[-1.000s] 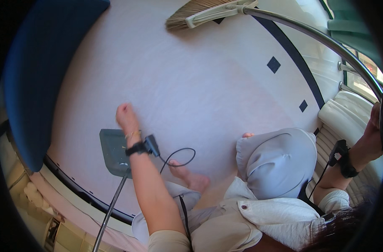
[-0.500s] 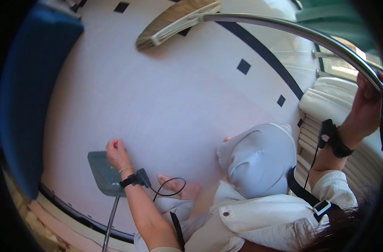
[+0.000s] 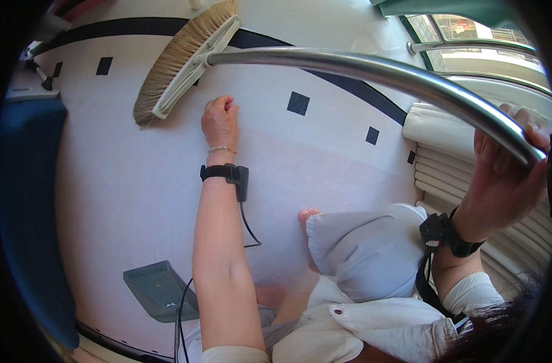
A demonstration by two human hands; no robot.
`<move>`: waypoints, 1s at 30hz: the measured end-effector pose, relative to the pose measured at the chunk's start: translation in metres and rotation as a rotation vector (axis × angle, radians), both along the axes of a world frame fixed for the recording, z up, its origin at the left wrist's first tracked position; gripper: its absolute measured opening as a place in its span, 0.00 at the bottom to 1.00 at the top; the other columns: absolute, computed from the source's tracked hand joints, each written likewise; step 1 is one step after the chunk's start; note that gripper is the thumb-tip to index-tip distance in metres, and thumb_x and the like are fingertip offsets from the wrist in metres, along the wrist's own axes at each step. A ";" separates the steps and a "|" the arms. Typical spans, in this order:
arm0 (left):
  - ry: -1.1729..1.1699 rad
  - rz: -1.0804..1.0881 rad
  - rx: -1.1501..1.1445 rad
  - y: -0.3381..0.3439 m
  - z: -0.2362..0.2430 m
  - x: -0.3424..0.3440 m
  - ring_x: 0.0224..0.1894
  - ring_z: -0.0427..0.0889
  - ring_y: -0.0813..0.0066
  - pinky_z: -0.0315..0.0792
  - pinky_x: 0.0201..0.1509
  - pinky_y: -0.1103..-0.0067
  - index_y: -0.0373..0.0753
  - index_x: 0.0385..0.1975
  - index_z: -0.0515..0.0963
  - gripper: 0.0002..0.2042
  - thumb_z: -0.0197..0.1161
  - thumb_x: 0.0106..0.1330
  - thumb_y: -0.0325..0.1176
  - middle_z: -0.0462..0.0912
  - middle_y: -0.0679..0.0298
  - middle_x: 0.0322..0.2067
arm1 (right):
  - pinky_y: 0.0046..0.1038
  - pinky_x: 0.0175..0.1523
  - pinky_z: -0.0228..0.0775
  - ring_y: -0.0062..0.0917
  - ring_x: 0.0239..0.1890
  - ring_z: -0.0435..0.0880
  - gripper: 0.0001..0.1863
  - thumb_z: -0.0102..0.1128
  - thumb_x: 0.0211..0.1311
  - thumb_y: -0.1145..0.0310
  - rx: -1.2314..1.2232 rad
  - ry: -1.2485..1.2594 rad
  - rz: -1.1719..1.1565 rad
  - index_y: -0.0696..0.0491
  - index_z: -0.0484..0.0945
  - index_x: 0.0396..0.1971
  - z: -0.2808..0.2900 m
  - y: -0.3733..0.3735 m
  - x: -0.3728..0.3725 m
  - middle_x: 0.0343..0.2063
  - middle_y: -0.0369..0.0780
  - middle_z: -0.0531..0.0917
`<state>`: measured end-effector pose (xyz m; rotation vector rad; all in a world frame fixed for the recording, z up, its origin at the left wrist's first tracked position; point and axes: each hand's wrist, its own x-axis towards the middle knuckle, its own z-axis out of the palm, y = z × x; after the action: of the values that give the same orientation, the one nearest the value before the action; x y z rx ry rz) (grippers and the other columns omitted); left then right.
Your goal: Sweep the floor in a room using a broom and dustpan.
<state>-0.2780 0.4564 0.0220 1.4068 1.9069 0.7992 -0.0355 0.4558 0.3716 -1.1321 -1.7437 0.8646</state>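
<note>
A broom (image 3: pixel 185 66) with tan bristles, a white head and a curved-looking metal handle stretches across the far part of the view. My right hand (image 3: pixel 506 160) is wrapped round the handle at the right. Reaching out to the far middle, my left hand (image 3: pixel 220 118) has its fingers curled closed, just right of the bristles and apart from them. What it holds, if anything, is hidden. A grey-green dustpan (image 3: pixel 164 291) lies on the floor left of my left forearm, with small light specks in it; its handle is out of sight.
The pale floor (image 3: pixel 131 199) has small black squares and a dark border band. A blue upholstered piece (image 3: pixel 25 212) stands along the left. At right are a ribbed cream surface (image 3: pixel 451 163), a metal rail (image 3: pixel 482 46) and a window. A thin black cable hangs from my left wrist strap.
My left hand has moved from above the dustpan out toward the broom head. The broom head has shifted left, and my right hand has come lower and closer in. The view has shifted too.
</note>
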 end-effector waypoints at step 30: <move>-0.080 0.846 -0.388 -0.246 0.046 -0.268 0.19 0.64 0.84 0.61 0.19 0.84 0.38 0.26 0.72 0.10 0.54 0.63 0.37 0.68 0.71 0.20 | 0.28 0.31 0.53 0.21 0.22 0.64 0.23 0.40 0.66 0.55 -0.083 0.272 0.052 0.59 0.76 0.43 -0.004 0.020 0.014 0.14 0.32 0.64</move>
<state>-0.5459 0.2105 0.0676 0.2973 2.4296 0.7598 -0.0211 0.4754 0.3678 -0.9751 -1.5305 1.0783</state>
